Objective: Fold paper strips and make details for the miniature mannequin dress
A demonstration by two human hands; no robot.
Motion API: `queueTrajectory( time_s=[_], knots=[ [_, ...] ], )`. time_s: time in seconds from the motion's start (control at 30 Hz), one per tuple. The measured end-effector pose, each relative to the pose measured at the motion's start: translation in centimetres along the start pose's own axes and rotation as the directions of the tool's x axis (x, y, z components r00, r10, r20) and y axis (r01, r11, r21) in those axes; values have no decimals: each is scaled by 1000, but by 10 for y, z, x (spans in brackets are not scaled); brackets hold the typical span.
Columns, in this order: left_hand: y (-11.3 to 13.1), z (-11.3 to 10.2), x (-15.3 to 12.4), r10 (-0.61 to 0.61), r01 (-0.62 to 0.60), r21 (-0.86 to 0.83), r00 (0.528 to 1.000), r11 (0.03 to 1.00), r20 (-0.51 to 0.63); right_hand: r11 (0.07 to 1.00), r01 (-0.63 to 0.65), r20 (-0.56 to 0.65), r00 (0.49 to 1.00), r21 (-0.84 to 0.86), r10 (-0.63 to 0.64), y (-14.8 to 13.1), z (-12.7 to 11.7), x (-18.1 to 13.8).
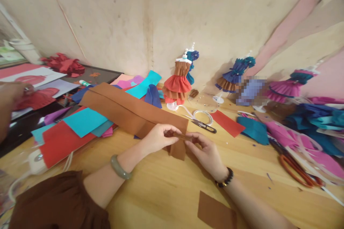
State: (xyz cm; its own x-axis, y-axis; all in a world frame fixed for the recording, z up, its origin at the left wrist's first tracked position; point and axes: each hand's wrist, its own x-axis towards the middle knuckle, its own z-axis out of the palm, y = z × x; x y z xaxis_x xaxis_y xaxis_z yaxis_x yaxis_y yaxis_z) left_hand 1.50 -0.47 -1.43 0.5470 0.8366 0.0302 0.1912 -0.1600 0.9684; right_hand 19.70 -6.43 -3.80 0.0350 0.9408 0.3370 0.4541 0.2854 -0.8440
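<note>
A long folded strip of brown fabric point(118, 105) lies across the wooden table point(166, 189), running from the back left toward me. My left hand point(157, 139) pinches its near end, fingers closed on the cloth. My right hand point(204, 153) pinches the same end from the right, thumb and forefinger holding a small fold. The two hands nearly touch over the fold. A green bangle sits on my left wrist and a dark bead bracelet on my right.
Red point(60, 141) and teal point(84, 121) fabric pieces lie at left, a brown scrap point(216, 213) near me. Thread snips point(203, 125) and a tape roll point(202, 115) lie behind my hands. Small mannequins in paper dresses point(178, 84) stand along the wall. Orange-handled scissors point(297, 171) lie right. Another person's hand point(12, 93) is at far left.
</note>
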Motion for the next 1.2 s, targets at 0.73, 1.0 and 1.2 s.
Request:
queueTrajectory(
  time_s=[0.73, 1.0, 1.2],
  knots=[
    [-3, -7, 5, 92, -88, 137, 995, 987, -23, 996, -75, 9, 997, 41, 75, 3, -1, 10],
    [3, -2, 0, 302, -270, 397, 953, 877, -20, 1000, 16, 45, 999, -4, -16, -6, 3, 9],
    [2, -12, 3, 294, -222, 427, 949, 876, -110, 978, -105, 83, 992, 181, 91, 4, 0, 12]
  ],
)
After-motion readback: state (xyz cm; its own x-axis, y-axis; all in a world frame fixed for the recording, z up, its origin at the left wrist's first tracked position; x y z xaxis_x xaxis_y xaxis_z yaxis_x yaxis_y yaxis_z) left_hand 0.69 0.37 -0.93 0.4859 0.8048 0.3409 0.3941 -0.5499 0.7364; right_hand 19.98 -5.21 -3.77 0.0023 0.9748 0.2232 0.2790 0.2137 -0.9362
